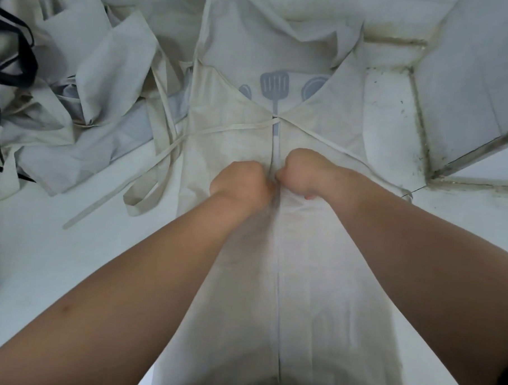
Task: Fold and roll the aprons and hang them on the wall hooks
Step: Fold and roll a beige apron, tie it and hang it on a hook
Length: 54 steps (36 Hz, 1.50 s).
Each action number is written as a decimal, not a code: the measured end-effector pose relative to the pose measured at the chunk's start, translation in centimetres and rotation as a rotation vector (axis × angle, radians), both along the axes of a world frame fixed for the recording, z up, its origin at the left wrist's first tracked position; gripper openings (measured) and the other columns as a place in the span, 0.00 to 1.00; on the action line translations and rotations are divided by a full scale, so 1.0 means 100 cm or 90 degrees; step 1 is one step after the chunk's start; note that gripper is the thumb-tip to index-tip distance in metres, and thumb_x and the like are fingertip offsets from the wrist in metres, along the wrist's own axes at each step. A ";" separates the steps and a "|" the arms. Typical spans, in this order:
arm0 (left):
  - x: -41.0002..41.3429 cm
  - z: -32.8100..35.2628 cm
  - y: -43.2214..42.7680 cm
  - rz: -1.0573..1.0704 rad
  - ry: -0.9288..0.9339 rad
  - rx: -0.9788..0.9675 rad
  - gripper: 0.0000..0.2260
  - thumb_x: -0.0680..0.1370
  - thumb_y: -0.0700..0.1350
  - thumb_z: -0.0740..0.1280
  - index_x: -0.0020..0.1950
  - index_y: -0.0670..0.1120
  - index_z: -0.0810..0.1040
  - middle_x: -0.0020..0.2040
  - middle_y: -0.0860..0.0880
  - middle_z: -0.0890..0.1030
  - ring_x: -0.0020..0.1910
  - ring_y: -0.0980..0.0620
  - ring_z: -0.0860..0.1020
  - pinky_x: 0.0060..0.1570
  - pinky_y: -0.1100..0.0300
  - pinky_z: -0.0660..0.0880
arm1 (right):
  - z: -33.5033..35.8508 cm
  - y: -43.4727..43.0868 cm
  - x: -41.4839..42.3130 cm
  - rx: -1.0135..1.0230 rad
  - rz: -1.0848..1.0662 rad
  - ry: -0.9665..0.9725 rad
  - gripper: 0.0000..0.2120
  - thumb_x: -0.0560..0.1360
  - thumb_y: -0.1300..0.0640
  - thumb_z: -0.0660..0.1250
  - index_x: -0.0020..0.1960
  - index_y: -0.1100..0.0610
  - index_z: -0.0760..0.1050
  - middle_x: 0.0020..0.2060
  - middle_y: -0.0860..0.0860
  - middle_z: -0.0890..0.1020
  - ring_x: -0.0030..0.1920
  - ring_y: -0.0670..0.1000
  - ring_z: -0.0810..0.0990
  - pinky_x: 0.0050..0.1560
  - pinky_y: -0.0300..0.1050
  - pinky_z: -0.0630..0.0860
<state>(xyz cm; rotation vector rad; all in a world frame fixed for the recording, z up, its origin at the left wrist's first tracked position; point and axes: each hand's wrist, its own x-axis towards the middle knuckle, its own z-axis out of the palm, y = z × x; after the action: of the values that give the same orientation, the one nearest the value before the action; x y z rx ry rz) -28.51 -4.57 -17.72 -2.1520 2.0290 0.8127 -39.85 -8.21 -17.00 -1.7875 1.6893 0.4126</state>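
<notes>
1. Apron [315, 282] lies lengthwise on the white bench [70, 242], its near end running toward the person. Both long sides are folded in and the edges meet on a centre line.
2. Left hand [241, 181] and right hand [303, 174] are clenched side by side on that line, knuckles up. Each looks to be pinching one folded edge; the fingertips are hidden underneath.
3. Risk: cloth is bunched between the fists. If it's pulled unevenly, the flaps skew or spring open and the roll goes crooked.
4. Ties [220, 128] cross just past the hands, and one trails left onto the bench. Left loose, it could get rolled in lopsided or snag.
5. The top of the apron is rumpled. It has a grey spatula print [275, 85] flanked by other utensil shapes. No brand or readable text.
6. Far left: a heap of other aprons [86, 77] and black straps [14, 51], where the trailing tie could tangle. Far right: grimy tile joints [417, 91] just beside the cloth, so it could get soiled if it slides.
</notes>
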 end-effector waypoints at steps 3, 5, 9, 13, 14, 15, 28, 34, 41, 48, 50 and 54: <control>0.003 -0.003 -0.001 0.002 0.071 -0.018 0.11 0.79 0.53 0.60 0.42 0.47 0.71 0.48 0.45 0.79 0.50 0.44 0.76 0.41 0.57 0.68 | -0.003 -0.002 -0.003 -0.060 -0.006 -0.054 0.18 0.78 0.57 0.59 0.30 0.58 0.63 0.28 0.53 0.68 0.34 0.57 0.71 0.28 0.41 0.62; 0.004 -0.004 -0.001 0.019 0.100 -0.044 0.08 0.79 0.51 0.61 0.44 0.48 0.72 0.49 0.45 0.80 0.51 0.44 0.76 0.43 0.57 0.71 | -0.004 -0.003 -0.004 -0.085 -0.018 -0.087 0.18 0.78 0.57 0.59 0.30 0.57 0.62 0.29 0.52 0.67 0.39 0.56 0.69 0.29 0.40 0.59; 0.006 -0.012 0.007 0.014 0.136 -0.097 0.08 0.79 0.47 0.62 0.49 0.44 0.77 0.50 0.44 0.80 0.49 0.43 0.77 0.45 0.56 0.72 | -0.006 -0.001 -0.005 -0.086 -0.013 -0.097 0.19 0.79 0.57 0.58 0.29 0.57 0.61 0.28 0.52 0.66 0.40 0.55 0.68 0.29 0.39 0.59; 0.012 -0.019 0.021 -0.007 0.207 -0.161 0.09 0.78 0.41 0.61 0.54 0.44 0.79 0.50 0.43 0.80 0.50 0.44 0.77 0.47 0.60 0.69 | -0.006 0.008 -0.009 -0.091 -0.049 -0.120 0.17 0.79 0.57 0.57 0.31 0.55 0.63 0.32 0.53 0.70 0.42 0.55 0.70 0.34 0.44 0.63; 0.015 -0.019 0.025 -0.012 0.230 -0.181 0.10 0.78 0.39 0.62 0.56 0.44 0.80 0.51 0.43 0.80 0.51 0.45 0.77 0.47 0.64 0.67 | -0.005 0.012 -0.011 -0.108 -0.067 -0.137 0.16 0.78 0.58 0.57 0.31 0.55 0.64 0.33 0.52 0.71 0.42 0.56 0.71 0.36 0.44 0.63; 0.019 -0.017 0.031 -0.011 0.253 -0.201 0.12 0.78 0.38 0.61 0.59 0.43 0.79 0.53 0.43 0.79 0.53 0.46 0.77 0.49 0.66 0.66 | -0.005 0.018 -0.014 -0.136 -0.090 -0.161 0.14 0.78 0.58 0.57 0.33 0.55 0.66 0.35 0.53 0.73 0.43 0.56 0.72 0.37 0.44 0.64; 0.030 -0.031 0.084 -0.124 -0.094 0.044 0.33 0.78 0.67 0.43 0.77 0.54 0.33 0.76 0.48 0.29 0.74 0.41 0.30 0.70 0.36 0.34 | -0.030 0.110 -0.002 -0.206 0.014 0.003 0.25 0.81 0.51 0.53 0.76 0.53 0.55 0.77 0.55 0.52 0.75 0.54 0.54 0.73 0.49 0.46; 0.039 -0.028 0.096 -0.155 0.015 -0.092 0.28 0.81 0.61 0.49 0.79 0.53 0.48 0.79 0.48 0.40 0.77 0.45 0.37 0.71 0.40 0.37 | -0.023 0.131 -0.005 -0.313 -0.123 -0.203 0.19 0.79 0.65 0.55 0.70 0.59 0.69 0.68 0.58 0.72 0.69 0.55 0.69 0.70 0.41 0.59; 0.056 -0.015 0.154 -0.114 0.117 -0.232 0.20 0.79 0.49 0.58 0.69 0.49 0.74 0.74 0.45 0.66 0.74 0.42 0.61 0.72 0.47 0.55 | -0.018 0.175 -0.023 -0.335 -0.215 -0.132 0.19 0.80 0.62 0.54 0.67 0.55 0.72 0.64 0.55 0.76 0.64 0.56 0.74 0.66 0.48 0.68; 0.074 -0.001 0.202 0.131 0.112 -0.233 0.18 0.80 0.43 0.60 0.70 0.48 0.73 0.72 0.45 0.67 0.70 0.42 0.64 0.67 0.48 0.65 | -0.007 0.208 -0.046 -0.314 -0.236 -0.054 0.20 0.79 0.62 0.54 0.70 0.52 0.68 0.63 0.56 0.74 0.62 0.59 0.73 0.61 0.49 0.69; 0.079 0.003 0.219 0.198 0.053 -0.189 0.20 0.80 0.44 0.59 0.73 0.46 0.67 0.72 0.43 0.64 0.69 0.40 0.64 0.64 0.46 0.67 | -0.003 0.223 -0.058 -0.281 -0.205 0.036 0.21 0.79 0.60 0.56 0.71 0.52 0.65 0.64 0.57 0.71 0.63 0.60 0.71 0.60 0.50 0.67; 0.077 0.004 0.248 0.360 0.001 -0.091 0.19 0.80 0.45 0.58 0.68 0.38 0.65 0.65 0.37 0.67 0.63 0.35 0.67 0.53 0.47 0.68 | -0.001 0.252 -0.081 -0.202 -0.210 0.126 0.23 0.79 0.57 0.57 0.73 0.51 0.58 0.66 0.58 0.65 0.63 0.61 0.69 0.59 0.52 0.67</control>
<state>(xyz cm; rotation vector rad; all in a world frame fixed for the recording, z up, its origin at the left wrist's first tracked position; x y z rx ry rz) -20.77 20.20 -17.27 -2.8589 1.5201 0.7249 -47.90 17.00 -17.09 -1.6776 2.2484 0.1872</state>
